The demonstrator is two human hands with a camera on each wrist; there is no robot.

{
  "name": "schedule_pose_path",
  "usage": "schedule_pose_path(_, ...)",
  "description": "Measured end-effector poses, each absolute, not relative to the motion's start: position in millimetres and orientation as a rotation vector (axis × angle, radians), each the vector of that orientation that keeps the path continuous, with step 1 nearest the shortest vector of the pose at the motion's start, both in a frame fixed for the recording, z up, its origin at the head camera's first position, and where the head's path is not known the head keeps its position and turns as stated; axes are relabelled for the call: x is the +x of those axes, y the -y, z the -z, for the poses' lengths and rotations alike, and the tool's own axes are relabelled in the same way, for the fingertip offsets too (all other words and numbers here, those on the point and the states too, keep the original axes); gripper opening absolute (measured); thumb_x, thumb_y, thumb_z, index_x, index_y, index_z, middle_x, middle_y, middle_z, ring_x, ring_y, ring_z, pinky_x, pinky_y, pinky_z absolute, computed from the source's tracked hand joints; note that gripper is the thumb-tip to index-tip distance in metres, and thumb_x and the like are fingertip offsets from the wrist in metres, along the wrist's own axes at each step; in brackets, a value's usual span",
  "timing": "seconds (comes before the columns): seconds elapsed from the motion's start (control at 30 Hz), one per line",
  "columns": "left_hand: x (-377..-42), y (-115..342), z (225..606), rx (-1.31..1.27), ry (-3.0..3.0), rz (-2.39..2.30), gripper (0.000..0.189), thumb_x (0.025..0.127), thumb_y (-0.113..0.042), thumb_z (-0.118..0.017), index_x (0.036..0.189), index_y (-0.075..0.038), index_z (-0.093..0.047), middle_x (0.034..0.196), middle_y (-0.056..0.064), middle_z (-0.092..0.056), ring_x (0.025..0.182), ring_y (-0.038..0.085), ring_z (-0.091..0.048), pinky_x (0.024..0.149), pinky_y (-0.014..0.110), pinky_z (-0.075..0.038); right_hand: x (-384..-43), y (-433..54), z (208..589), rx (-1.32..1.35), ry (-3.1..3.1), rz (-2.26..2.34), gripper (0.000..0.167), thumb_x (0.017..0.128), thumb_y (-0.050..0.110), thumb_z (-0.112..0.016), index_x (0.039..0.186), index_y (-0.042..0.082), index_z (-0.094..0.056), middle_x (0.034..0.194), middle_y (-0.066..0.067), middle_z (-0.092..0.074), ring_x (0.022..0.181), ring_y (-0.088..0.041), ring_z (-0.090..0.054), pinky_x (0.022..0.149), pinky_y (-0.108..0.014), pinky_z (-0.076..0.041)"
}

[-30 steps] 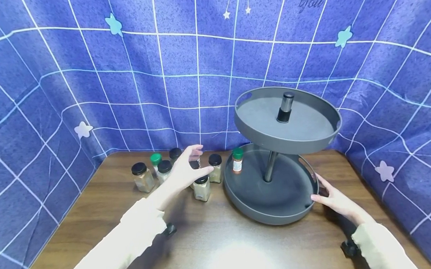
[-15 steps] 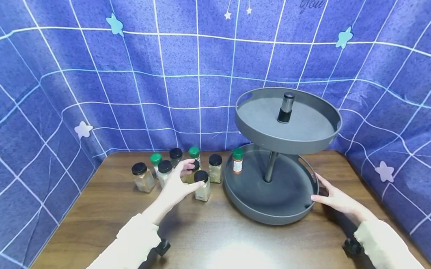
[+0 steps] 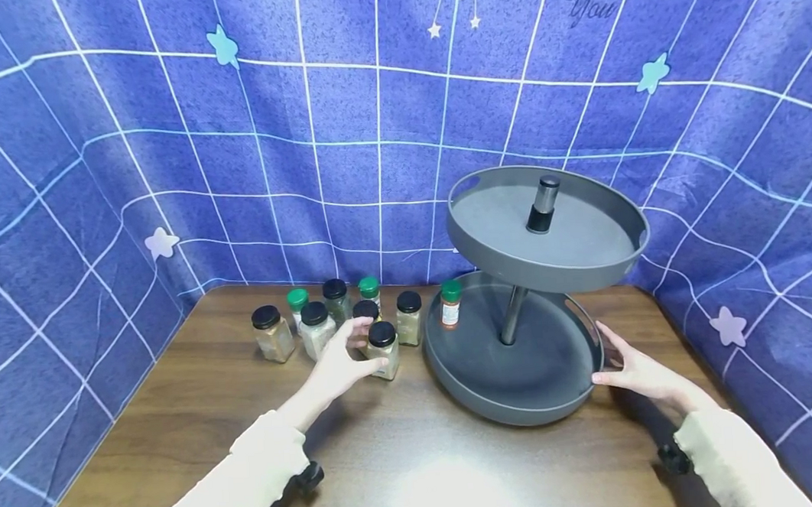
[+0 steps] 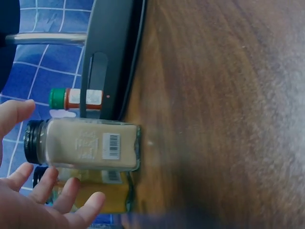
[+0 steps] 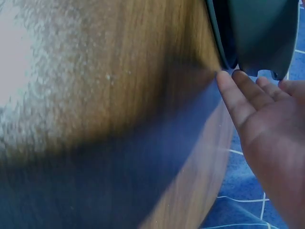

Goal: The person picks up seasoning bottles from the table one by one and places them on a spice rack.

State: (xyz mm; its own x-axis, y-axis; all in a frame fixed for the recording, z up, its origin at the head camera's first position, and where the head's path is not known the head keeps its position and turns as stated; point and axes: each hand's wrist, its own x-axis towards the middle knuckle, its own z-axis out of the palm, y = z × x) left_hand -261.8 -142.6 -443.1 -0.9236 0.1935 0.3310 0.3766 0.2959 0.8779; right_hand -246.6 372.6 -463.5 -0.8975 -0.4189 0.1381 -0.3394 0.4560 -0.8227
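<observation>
In the head view my left hand (image 3: 336,366) is spread with thumb and fingers on either side of a black-capped square spice jar (image 3: 383,353) of pale powder. The left wrist view shows the thumb apart from this jar (image 4: 88,144) and the fingertips beside a yellow-filled jar (image 4: 97,193) behind it. My right hand (image 3: 638,371) rests its fingertips against the outer side of the lower tray (image 3: 518,414) of a dark grey two-tier stand. In the right wrist view those fingers (image 5: 238,98) are nearly straight.
Several more spice jars, such as a tan-filled jar (image 3: 274,338), stand around the left hand. A green-capped red spice bottle (image 3: 450,306) sits on the lower tray. The upper tray (image 3: 507,202) overhangs it. A blue grid curtain (image 3: 346,165) borders the table.
My left hand has come back from over the jars and lowered to the front spice jar. My right hand has kept its place at the lower tray.
</observation>
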Motion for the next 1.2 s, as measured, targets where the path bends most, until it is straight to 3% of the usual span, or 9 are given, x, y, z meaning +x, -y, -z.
schedule_pose_path(0.1, -262, 141, 446, -0.521, 2.376, 1.673, 0.067, 0.067, -0.006, -0.083, 0.125, -0.003, -0.051, 0.113, 0.018, -0.060, 0.100, 0.035, -0.060, 0.093, 0.053, -0.045, -248, -373, 464, -0.720, -2.554, 1.497, 0.094, 0.081, -0.001, -0.069, 0.145, -0.010, -0.001, 0.141, -0.045, -0.014, 0.116, 0.014, -0.038, 0.089, -0.009, -0.041)
schedule_pose_path(0.27, -260, 137, 447, -0.473, 2.380, 1.621, 0.066, 0.066, -0.006, -0.083, 0.124, -0.003, -0.053, 0.114, 0.019, -0.060, 0.097, 0.038, -0.062, 0.088, 0.054, -0.048, -248, -374, 464, -0.698, -2.562, 1.472, 0.096, 0.080, 0.000, -0.070, 0.146, -0.009, -0.001, 0.143, -0.044, -0.014, 0.116, 0.014, -0.037, 0.089, -0.009, -0.042)
schedule_pose_path(0.4, -259, 135, 451, -0.417, 2.433, 1.532, 0.067, 0.066, -0.011, -0.083, 0.126, -0.005, -0.053, 0.117, 0.017, -0.059, 0.095, 0.035, -0.063, 0.084, 0.050, -0.050, -247, -373, 464, -0.657, -2.611, 1.418, 0.096, 0.080, 0.002, -0.071, 0.147, -0.007, -0.003, 0.144, -0.041, -0.016, 0.127, -0.018, -0.043, 0.089, -0.011, -0.043)
schedule_pose_path(0.53, -259, 133, 456, -0.375, 2.438, 1.522, 0.067, 0.065, -0.010, -0.084, 0.125, -0.005, -0.054, 0.117, 0.016, -0.059, 0.098, 0.032, -0.061, 0.086, 0.044, -0.051, -247, -372, 463, -0.635, -2.635, 1.389, 0.096, 0.080, 0.003, -0.071, 0.147, -0.007, -0.003, 0.144, -0.040, -0.017, 0.124, -0.054, -0.031, 0.089, -0.012, -0.044)
schedule_pose_path(0.73, -258, 124, 460, -0.327, 2.396, 1.504, 0.067, 0.062, -0.009, -0.084, 0.121, -0.004, -0.054, 0.117, 0.017, -0.058, 0.101, 0.030, -0.059, 0.086, 0.042, -0.051, -246, -371, 464, -0.629, -2.623, 1.402, 0.096, 0.081, 0.003, -0.071, 0.147, -0.006, -0.002, 0.145, -0.040, -0.014, 0.124, -0.058, -0.026, 0.089, -0.011, -0.043)
schedule_pose_path(0.83, -258, 119, 462, -0.271, 2.395, 1.478, 0.067, 0.061, -0.010, -0.085, 0.120, -0.006, -0.054, 0.115, 0.015, -0.059, 0.099, 0.028, -0.059, 0.086, 0.040, -0.050, -245, -372, 464, -0.634, -2.616, 1.412, 0.096, 0.081, 0.003, -0.070, 0.147, -0.006, -0.001, 0.146, -0.040, -0.014, 0.126, -0.050, -0.030, 0.089, -0.010, -0.042)
schedule_pose_path(0.93, -257, 114, 462, -0.220, 2.384, 1.466, 0.066, 0.061, -0.011, -0.084, 0.120, -0.007, -0.054, 0.114, 0.013, -0.058, 0.099, 0.026, -0.058, 0.086, 0.039, -0.049, -245, -373, 466, -0.651, -2.607, 1.435, 0.095, 0.081, 0.002, -0.070, 0.147, -0.006, -0.002, 0.145, -0.040, -0.014, 0.128, -0.018, -0.040, 0.089, -0.009, -0.042)
schedule_pose_path(1.03, -257, 111, 463, -0.187, 2.371, 1.478, 0.067, 0.060, -0.010, -0.084, 0.120, -0.007, -0.054, 0.114, 0.012, -0.058, 0.101, 0.025, -0.056, 0.087, 0.039, -0.048, -245, -373, 467, -0.678, -2.582, 1.472, 0.095, 0.081, 0.001, -0.069, 0.147, -0.006, -0.002, 0.145, -0.041, -0.013, 0.119, 0.011, -0.037, 0.089, -0.008, -0.041)
schedule_pose_path(1.2, -258, 109, 464, -0.160, 2.360, 1.486, 0.066, 0.060, -0.009, -0.083, 0.119, -0.007, -0.054, 0.112, 0.011, -0.059, 0.100, 0.024, -0.056, 0.087, 0.038, -0.048, -246, -373, 469, -0.699, -2.572, 1.486, 0.095, 0.081, 0.000, -0.069, 0.147, -0.006, -0.001, 0.145, -0.041, -0.013, 0.116, 0.017, -0.035, 0.089, -0.008, -0.040)
